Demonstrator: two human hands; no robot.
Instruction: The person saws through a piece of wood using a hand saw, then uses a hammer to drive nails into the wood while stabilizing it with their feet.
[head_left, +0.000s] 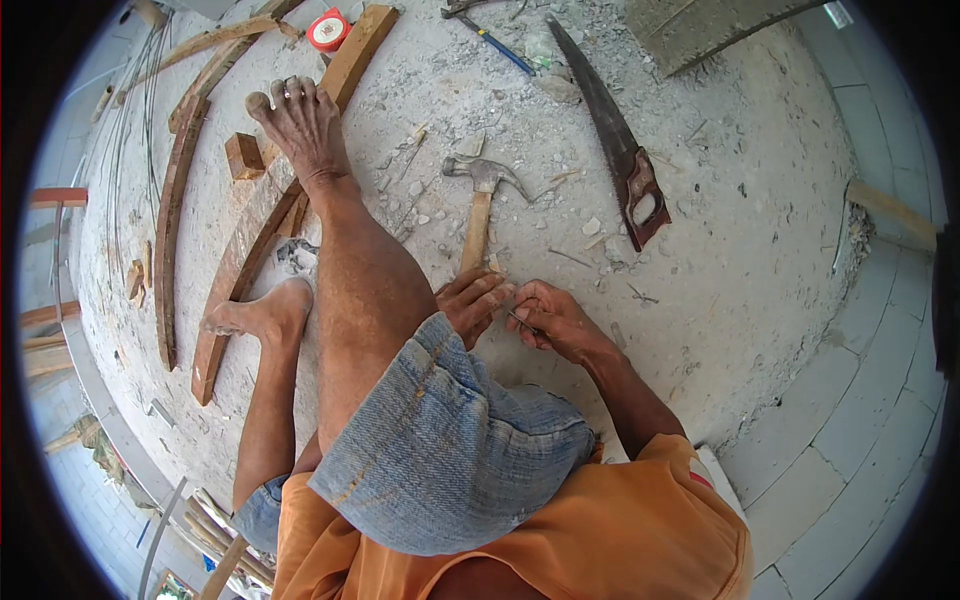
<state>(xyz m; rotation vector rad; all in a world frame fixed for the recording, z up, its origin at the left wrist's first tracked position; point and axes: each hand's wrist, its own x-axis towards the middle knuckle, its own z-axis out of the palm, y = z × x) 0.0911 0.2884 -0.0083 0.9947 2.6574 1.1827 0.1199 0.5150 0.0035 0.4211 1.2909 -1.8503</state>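
My left hand [470,304] is beside my raised knee, its fingers together and bent toward the right hand; its thumb and whatever lies under the fingers are hidden. Close against those fingertips, my right hand [556,320] pinches a thin dark nail-like piece [521,322] between thumb and fingers. Just beyond the left hand lies a claw hammer [480,215], its metal head away from me and the lower end of its wooden handle covered by my fingers. To the right on the floor rests a handsaw [612,140] with a brown handle.
Long wooden pieces [240,265] lie to the left under my feet, with a short wood block [243,157] among them. Farther off are a red tape measure [328,31], a blue-handled tool [505,50] and a grey slab [700,30]. Small debris covers the dusty floor [740,270].
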